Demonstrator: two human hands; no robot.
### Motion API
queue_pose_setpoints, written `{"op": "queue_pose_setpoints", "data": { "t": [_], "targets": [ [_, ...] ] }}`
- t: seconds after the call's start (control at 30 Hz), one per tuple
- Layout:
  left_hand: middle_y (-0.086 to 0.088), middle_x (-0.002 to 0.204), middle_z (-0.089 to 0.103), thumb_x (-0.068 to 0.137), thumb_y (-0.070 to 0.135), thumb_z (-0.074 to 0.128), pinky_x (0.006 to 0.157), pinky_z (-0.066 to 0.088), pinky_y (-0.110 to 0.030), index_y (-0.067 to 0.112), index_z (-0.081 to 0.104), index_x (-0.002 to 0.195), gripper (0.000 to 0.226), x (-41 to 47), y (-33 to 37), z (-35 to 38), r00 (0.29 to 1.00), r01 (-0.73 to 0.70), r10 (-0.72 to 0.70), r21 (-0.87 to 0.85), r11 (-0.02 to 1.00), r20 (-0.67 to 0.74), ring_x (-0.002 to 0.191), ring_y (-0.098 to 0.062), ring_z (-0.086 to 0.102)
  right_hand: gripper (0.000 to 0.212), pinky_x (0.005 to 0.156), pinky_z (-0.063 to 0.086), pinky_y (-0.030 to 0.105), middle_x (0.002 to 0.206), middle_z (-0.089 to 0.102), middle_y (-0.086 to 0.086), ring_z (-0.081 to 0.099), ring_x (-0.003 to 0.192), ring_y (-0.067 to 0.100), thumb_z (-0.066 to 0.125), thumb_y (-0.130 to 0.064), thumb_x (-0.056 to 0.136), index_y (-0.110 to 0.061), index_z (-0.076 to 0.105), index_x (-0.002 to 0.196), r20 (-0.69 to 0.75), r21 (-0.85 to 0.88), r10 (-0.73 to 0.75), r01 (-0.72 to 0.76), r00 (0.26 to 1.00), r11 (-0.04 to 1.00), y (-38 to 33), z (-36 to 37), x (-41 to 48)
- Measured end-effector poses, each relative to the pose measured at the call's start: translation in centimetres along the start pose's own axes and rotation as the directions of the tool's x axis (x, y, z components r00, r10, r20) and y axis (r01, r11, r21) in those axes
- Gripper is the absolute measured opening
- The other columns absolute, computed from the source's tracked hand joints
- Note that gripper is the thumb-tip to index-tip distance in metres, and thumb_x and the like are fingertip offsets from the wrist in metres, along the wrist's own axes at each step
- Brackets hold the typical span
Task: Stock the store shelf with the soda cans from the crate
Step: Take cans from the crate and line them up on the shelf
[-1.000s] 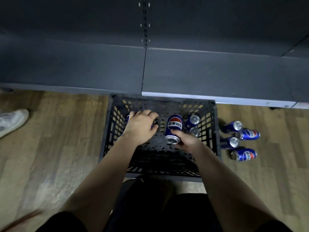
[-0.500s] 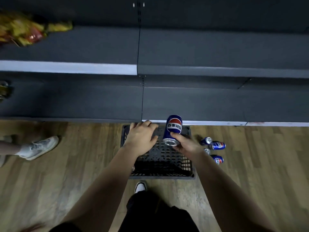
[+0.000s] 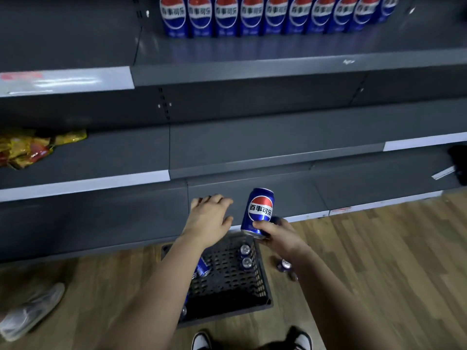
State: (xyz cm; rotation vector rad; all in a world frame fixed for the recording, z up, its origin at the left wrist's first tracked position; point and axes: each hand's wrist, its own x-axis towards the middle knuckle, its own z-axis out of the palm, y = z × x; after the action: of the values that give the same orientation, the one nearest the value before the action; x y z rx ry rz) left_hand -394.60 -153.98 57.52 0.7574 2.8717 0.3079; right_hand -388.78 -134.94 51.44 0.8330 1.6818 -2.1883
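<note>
My right hand (image 3: 279, 234) grips the lower part of a blue soda can (image 3: 258, 210), held upright in front of the lowest grey shelf (image 3: 353, 190). To its left my left hand (image 3: 209, 218) hovers palm down with relaxed fingers, and I see nothing in it. The black plastic crate (image 3: 264, 284) sits on the floor under my forearms, with a few cans (image 3: 246, 256) left in it. Along the top shelf stands a row of several matching cans (image 3: 252, 16).
Loose cans (image 3: 285, 265) lie on the wooden floor right of the crate. Yellow and red snack bags (image 3: 27, 150) sit on the middle shelf at left, and a dark object (image 3: 458, 162) at far right. Another person's shoe (image 3: 32, 311) is at lower left.
Both hands have risen out of the crate, the right one carrying the can. The view has tilted up, bringing the upper shelves and the stocked row into sight.
</note>
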Motion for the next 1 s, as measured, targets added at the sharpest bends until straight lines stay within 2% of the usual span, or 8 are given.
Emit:
{"op": "queue_pose_setpoints", "data": {
  "t": [0.07, 0.13, 0.4, 0.53, 0.63, 0.8, 0.9, 1.0],
  "targets": [
    [0.005, 0.140, 0.046, 0.095, 0.038, 0.046, 0.105, 0.023, -0.035, 0.027, 0.042, 0.139, 0.046, 1.1, 2.5, -0.4, 1.000, -0.004, 0.004, -0.002, 1.000, -0.016, 0.127, -0.017, 0.043, 0.077, 0.081, 0.056, 0.038, 0.111, 0.068, 0.023, 0.070, 0.097, 0.032, 0.084, -0.026, 0.053, 0.001, 0.054, 0.118, 0.026, -0.040, -0.030, 0.031, 0.999, 0.999, -1.4, -2.4, -0.3],
    [0.006, 0.139, 0.046, 0.096, 0.038, 0.046, 0.105, 0.022, -0.035, 0.027, 0.042, 0.139, 0.045, 2.2, 4.9, -0.6, 0.999, 0.000, 0.000, -0.001, 1.000, -0.038, 0.127, -0.017, 0.043, 0.075, 0.078, 0.056, 0.035, 0.112, 0.068, 0.020, 0.070, 0.096, 0.028, 0.082, -0.029, 0.054, 0.000, 0.056, 0.119, 0.053, -0.088, -0.053, 0.058, 0.997, 0.994, -3.0, -4.9, -0.5],
    [0.007, 0.139, 0.046, 0.095, 0.039, 0.045, 0.104, 0.024, -0.034, 0.029, 0.042, 0.139, 0.045, 6.7, 17.5, -0.8, 0.992, 0.028, -0.030, -0.019, 0.999, -0.120, 0.127, -0.015, 0.043, 0.084, 0.095, 0.054, 0.045, 0.113, 0.069, 0.014, 0.067, 0.105, 0.030, 0.085, -0.041, 0.049, -0.007, 0.055, 0.120, 0.083, -0.228, -0.126, 0.142, 0.989, 0.963, -9.6, -17.3, -2.3],
    [0.007, 0.138, 0.047, 0.095, 0.038, 0.047, 0.103, 0.024, -0.035, 0.029, 0.043, 0.137, 0.044, 8.8, 22.4, -1.0, 0.986, 0.033, -0.036, -0.024, 0.999, -0.166, 0.126, -0.016, 0.043, 0.082, 0.080, 0.056, 0.033, 0.111, 0.070, 0.012, 0.069, 0.102, 0.028, 0.083, -0.040, 0.046, -0.007, 0.057, 0.117, 0.088, -0.242, -0.174, 0.191, 0.981, 0.951, -12.8, -22.0, -3.2],
    [0.007, 0.137, 0.048, 0.095, 0.038, 0.047, 0.104, 0.024, -0.035, 0.029, 0.044, 0.137, 0.043, 10.8, 25.1, -1.5, 0.984, 0.022, -0.026, -0.020, 1.000, -0.178, 0.126, -0.016, 0.044, 0.077, 0.083, 0.057, 0.035, 0.109, 0.071, 0.010, 0.069, 0.101, 0.026, 0.083, -0.038, 0.049, -0.009, 0.059, 0.116, 0.097, -0.254, -0.205, 0.223, 0.974, 0.941, -14.9, -24.7, -3.3],
    [0.007, 0.136, 0.048, 0.095, 0.038, 0.047, 0.103, 0.024, -0.034, 0.028, 0.045, 0.136, 0.042, 14.7, 27.5, -2.9, 0.975, -0.004, 0.002, -0.005, 1.000, -0.223, 0.124, -0.016, 0.045, 0.058, 0.081, 0.057, 0.033, 0.110, 0.070, 0.011, 0.069, 0.100, 0.026, 0.079, -0.019, 0.062, -0.010, 0.059, 0.116, 0.092, -0.205, -0.263, 0.277, 0.960, 0.939, -18.6, -27.5, -1.8],
    [0.007, 0.136, 0.048, 0.095, 0.036, 0.048, 0.104, 0.023, -0.034, 0.027, 0.046, 0.136, 0.043, 17.4, 27.9, -3.9, 0.967, -0.019, 0.015, -0.012, 1.000, -0.256, 0.125, -0.016, 0.045, 0.051, 0.091, 0.056, 0.041, 0.112, 0.069, 0.015, 0.070, 0.100, 0.028, 0.079, -0.013, 0.068, -0.009, 0.060, 0.115, 0.086, -0.194, -0.294, 0.305, 0.952, 0.932, -21.1, -28.5, 0.0],
    [0.007, 0.137, 0.047, 0.096, 0.037, 0.047, 0.104, 0.022, -0.033, 0.027, 0.045, 0.137, 0.042, 20.1, 28.0, -5.1, 0.958, -0.037, 0.030, -0.018, 0.999, -0.286, 0.126, -0.016, 0.044, 0.049, 0.096, 0.053, 0.046, 0.113, 0.070, 0.014, 0.069, 0.102, 0.029, 0.079, -0.015, 0.067, -0.011, 0.061, 0.112, 0.072, -0.217, -0.344, 0.351, 0.936, 0.911, -24.0, -28.7, 1.6]
  ]
}}
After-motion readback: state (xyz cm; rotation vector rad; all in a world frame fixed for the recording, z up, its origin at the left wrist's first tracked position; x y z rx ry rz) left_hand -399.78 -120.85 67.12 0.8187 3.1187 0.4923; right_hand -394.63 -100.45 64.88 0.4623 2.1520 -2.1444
